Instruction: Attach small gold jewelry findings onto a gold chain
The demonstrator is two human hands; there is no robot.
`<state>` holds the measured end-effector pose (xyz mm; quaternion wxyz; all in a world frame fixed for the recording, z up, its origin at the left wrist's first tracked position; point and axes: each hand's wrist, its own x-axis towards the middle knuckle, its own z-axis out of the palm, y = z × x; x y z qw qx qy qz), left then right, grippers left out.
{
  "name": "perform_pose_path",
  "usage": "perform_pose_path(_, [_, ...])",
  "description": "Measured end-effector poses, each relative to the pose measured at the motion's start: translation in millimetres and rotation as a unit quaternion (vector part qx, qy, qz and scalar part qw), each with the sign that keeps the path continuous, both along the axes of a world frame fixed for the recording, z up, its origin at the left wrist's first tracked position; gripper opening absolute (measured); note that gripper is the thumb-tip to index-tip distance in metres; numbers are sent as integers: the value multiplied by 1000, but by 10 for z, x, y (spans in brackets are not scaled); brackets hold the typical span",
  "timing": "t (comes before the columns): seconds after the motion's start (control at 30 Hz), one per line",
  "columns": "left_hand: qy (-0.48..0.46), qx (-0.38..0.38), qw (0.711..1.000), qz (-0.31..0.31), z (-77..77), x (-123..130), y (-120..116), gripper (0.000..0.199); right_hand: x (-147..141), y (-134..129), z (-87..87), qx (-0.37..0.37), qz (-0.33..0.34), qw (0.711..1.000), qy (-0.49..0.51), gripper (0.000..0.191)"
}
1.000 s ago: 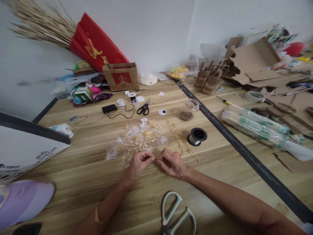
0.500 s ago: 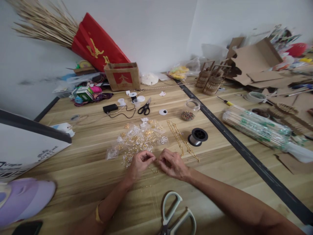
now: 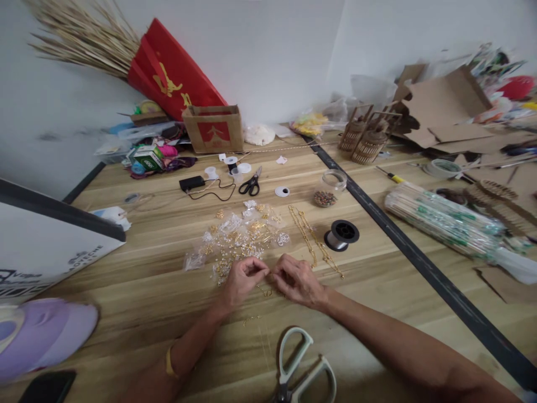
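Low over the wooden table, my left hand (image 3: 245, 279) and my right hand (image 3: 297, 280) face each other, fingertips almost touching. Both are pinched closed; whatever lies between the fingertips is too small to make out. A short gold chain (image 3: 265, 291) shows just below the fingertips, and gold bits (image 3: 251, 320) lie nearer the front. Beyond my left hand spreads a pile of gold and clear beads and small bags (image 3: 243, 235). Long gold chains (image 3: 308, 238) and a black wire spool (image 3: 342, 235) sit beyond my right hand. Large pale-handled scissors (image 3: 296, 364) lie in front.
Black scissors (image 3: 250, 183), a black box with a cable (image 3: 192, 183) and a bead jar (image 3: 329, 189) stand farther back. On the right is a bag of sticks (image 3: 444, 218). A white box (image 3: 54, 252), a purple object (image 3: 50, 336) and a dark phone-like object (image 3: 48, 387) are left.
The view has shifted slightly, so background things appear a little farther right. Both hands keep nearly the same place and closed pose.
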<state>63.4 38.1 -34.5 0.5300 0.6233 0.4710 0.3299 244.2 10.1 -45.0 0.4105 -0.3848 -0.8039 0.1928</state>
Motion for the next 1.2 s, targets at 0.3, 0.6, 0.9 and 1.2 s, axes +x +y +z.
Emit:
perform_pose_path(0.3, [4, -6, 1000, 4, 2, 3, 3, 8, 5, -1, -8, 1, 5, 1000, -4, 5])
perform_pose_path(0.6, [15, 7, 1000, -6, 23, 9, -14, 8, -3, 2, 5, -2, 3, 1000, 3, 7])
perform_pose_path(0.9, [18, 25, 999, -21, 30, 13, -30, 7, -2, 5, -4, 2, 2, 1000, 1, 7])
perform_pose_path(1.2, [6, 33, 999, -30, 31, 6, -33, 6, -3, 10, -33, 1, -3, 1000, -8, 6])
